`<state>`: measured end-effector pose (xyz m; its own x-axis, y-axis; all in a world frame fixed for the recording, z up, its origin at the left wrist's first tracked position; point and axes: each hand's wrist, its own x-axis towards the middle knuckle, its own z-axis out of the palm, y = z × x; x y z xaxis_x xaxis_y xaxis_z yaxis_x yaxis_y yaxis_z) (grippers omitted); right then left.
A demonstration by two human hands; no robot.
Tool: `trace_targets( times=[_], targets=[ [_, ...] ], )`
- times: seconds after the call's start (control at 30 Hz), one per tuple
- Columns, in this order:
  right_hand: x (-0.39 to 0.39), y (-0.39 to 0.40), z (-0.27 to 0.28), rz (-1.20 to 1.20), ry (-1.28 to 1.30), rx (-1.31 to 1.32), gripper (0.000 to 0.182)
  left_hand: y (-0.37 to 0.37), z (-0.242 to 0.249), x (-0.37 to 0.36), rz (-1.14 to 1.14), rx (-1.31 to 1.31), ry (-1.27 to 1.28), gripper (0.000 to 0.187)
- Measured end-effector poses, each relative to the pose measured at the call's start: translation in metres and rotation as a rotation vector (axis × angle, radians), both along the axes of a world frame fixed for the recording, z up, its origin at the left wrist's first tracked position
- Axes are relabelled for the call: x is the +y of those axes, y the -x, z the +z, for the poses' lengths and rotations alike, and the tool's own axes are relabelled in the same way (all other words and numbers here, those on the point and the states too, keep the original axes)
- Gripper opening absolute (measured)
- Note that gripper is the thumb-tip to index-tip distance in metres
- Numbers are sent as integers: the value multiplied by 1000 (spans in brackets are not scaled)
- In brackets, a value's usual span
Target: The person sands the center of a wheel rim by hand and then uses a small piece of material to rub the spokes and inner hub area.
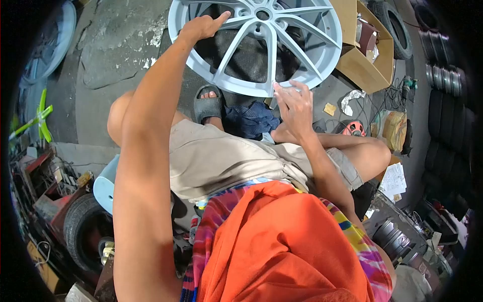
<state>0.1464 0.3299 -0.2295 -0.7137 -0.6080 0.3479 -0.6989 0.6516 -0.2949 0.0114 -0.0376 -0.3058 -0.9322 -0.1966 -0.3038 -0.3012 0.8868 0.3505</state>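
A large pale grey-blue wheel rim (270, 55) with many thin spokes lies in front of me at the top of the head view. My left hand (204, 27) reaches over its left side, the index finger stretched out along a spoke near the hub (262, 14); it holds nothing. At the rim's near edge is my right hand (296, 103), its fingers apart and bent, with a fingertip at the lip of the rim. Nothing shows in its grasp. Dark blue cloth (250, 120) lies on the floor just below the rim.
A cardboard box (370, 65) with things inside stands right of the rim, a tyre (395, 27) behind it. Crumpled white paper (352, 100), a red reel-like object (354, 128) and cables lie at the right. Another tyre (83, 231) is at lower left.
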Motion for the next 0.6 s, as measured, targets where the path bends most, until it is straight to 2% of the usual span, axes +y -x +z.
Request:
trace_targets(
  times=[0.03,0.07,0.13,0.17,0.2,0.23,0.3,0.33,0.37,0.4,0.47,0.6],
  targets=[
    [1,0,6,3,1,16,23,-3,7,-1,-55,-46,-81,59],
    [3,8,9,-4,9,20,23,-2,10,-3,-108,-90,-158,104],
    [4,47,13,-28,181,16,23,0,0,-3,-83,-45,-95,101],
    [4,67,26,-95,168,60,19,1,-8,-3,-54,-5,-43,99],
    [3,93,31,-98,282,107,14,-3,-7,3,-34,53,-26,95],
    [16,125,24,-138,201,207,13,-17,26,24,91,97,38,85],
    [31,190,12,-148,240,255,17,-28,29,39,143,291,95,72],
    [47,222,-6,-203,77,105,24,-26,19,41,159,431,117,62],
    [52,242,-20,-252,-86,-44,30,-28,29,47,197,474,81,60],
    [51,245,-28,-244,-84,-41,30,-28,32,50,216,455,96,60],
    [44,249,-36,-372,5,-237,41,-25,36,53,246,421,159,58],
    [43,234,-27,-415,34,-311,46,-17,40,48,221,320,146,56]
  ],
)
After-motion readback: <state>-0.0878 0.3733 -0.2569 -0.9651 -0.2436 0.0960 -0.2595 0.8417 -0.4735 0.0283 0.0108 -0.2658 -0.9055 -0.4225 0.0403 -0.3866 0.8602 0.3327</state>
